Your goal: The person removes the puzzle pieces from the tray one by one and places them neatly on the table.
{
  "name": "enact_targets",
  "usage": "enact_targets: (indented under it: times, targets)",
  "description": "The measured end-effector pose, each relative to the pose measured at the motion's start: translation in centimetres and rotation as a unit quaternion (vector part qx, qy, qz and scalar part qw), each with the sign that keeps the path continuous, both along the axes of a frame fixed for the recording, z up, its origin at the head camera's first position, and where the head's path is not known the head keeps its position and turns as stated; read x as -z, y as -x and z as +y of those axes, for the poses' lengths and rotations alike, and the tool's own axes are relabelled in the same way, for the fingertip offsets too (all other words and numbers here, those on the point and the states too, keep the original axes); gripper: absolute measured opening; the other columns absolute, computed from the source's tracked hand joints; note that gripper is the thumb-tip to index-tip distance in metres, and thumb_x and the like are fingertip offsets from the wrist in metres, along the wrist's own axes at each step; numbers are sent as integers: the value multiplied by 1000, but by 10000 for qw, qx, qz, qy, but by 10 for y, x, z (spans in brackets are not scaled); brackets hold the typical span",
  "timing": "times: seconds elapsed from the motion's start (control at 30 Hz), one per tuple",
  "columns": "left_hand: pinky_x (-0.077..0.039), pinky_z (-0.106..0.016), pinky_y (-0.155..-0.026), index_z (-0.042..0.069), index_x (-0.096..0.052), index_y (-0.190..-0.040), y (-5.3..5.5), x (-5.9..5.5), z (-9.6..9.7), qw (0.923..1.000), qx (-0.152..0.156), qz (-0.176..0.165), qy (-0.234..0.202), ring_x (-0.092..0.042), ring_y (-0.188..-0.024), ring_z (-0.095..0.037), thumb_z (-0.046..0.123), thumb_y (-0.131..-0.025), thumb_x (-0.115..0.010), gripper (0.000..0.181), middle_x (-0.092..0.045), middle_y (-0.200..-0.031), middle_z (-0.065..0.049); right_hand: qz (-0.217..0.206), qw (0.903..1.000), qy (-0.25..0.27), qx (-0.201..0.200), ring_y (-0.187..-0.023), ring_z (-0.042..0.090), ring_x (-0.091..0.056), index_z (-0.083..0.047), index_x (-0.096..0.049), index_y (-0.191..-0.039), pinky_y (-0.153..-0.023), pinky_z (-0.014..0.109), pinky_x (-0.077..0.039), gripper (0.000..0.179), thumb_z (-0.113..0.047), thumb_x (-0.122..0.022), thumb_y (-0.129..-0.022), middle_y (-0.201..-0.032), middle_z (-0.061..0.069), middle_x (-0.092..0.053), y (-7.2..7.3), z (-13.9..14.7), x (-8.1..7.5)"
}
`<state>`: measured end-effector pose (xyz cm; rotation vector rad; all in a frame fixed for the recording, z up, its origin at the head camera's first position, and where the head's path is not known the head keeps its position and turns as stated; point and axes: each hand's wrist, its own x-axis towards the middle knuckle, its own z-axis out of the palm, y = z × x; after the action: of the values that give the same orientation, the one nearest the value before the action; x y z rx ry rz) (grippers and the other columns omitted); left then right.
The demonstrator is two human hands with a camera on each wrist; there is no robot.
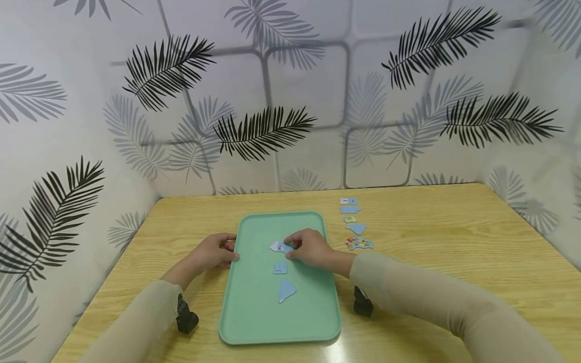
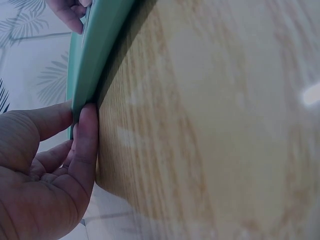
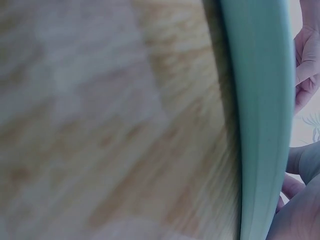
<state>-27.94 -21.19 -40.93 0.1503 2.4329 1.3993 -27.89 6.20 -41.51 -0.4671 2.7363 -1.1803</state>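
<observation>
A green tray lies on the wooden table. At its left side my left hand grips the rim, thumb above and fingers against the outer side, seen close up in the left wrist view. Over the upper part of the tray, my right hand pinches the right end of a blue and white puzzle piece between thumb and fingers. Just below it sits a squarish blue piece, then a triangular light blue piece. In the right wrist view, the tray wall hides most of the right fingers.
Right of the tray, several more pieces lie in a column on the table: a blue and white one, a flat blue one, a small green one, a blue triangle and a multicoloured one. A leaf-patterned wall stands behind.
</observation>
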Motion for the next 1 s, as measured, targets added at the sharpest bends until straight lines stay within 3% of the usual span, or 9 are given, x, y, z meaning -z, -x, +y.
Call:
enact_targets:
  times: [0.57,1.0]
  targets:
    - [-57,-33,-70,-7,-43,-140,0,0,-1,10000,-43,47,57,-58,-80,-20,0,-89,-68,57,-53,-99,-14,201,9996,-181,-74,-80,11,-54,-6,-75,-107,-73,27,-47,24,-11,-78,-83,-85,-2,-64,-1,-1,0]
    - [-57,-33,-70,-7,-43,-141,-1,-1,0,10000,-54,21,36,-57,-80,-20,-2,-89,-67,57,-52,-99,-13,34,9999,50,-84,-86,14,-57,-6,-74,-110,-75,29,-49,23,-8,-73,-87,-92,0,-65,-3,4,-4]
